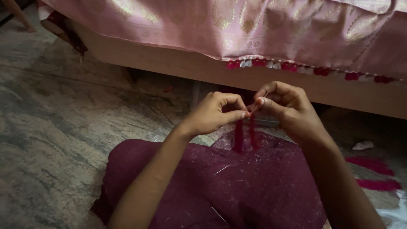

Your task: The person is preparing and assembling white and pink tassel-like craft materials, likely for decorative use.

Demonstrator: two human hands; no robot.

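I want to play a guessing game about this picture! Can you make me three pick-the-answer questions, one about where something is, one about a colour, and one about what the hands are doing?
1. Where do the red and white tassels hang?
A. Along the pink cloth's edge
B. On the floor
C. On a wrist

2. What colour are the thread strands hanging from the fingers?
A. Blue
B. Dark red
C. Yellow

3. How are the left hand and right hand?
A. Flat on the floor
B. Far apart
C. Close together, pinching the strands

Answers: 1 A, the tassels line the cloth's lower border. 2 B, both strands look dark red. 3 C, fingertips meet over the lap around the strands.
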